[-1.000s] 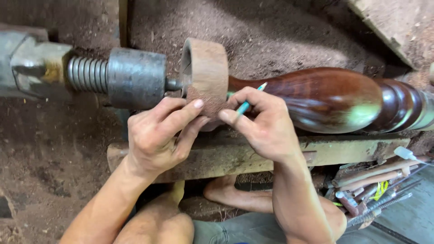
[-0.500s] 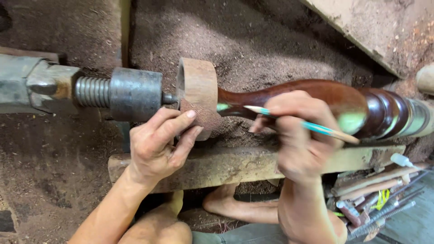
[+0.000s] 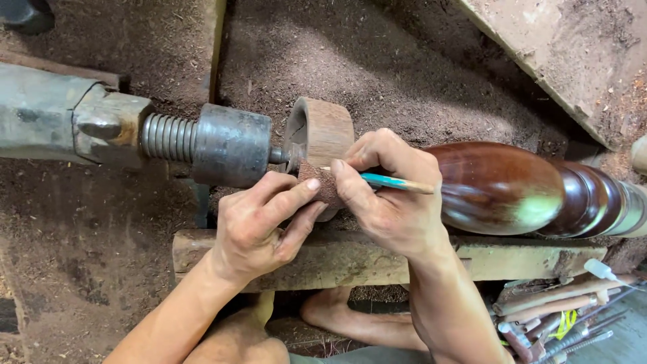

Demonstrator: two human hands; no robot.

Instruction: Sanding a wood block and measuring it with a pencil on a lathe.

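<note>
Wood blank (image 3: 323, 131), pale & unfinished, is sitting mounted btwn the metal lathe centre (image 3: 232, 145) and the dark polished turned spindle (image 3: 499, 189), above the wooden tool rest (image 3: 350, 259). Left hand (image 3: 259, 229) is pinching a scrap of sandpaper (image 3: 320, 182) against the blank's lower edge, while right hand (image 3: 394, 199) is gripping a teal pencil (image 3: 391, 182), tip touching the blank. Looks like the marking step; next stroke prob. needs a steady tip w/ the paper held flat.

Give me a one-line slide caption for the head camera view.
Left hand presses sandpaper against the turned wooden spindle on a lathe while right hand holds a teal pencil.
</note>
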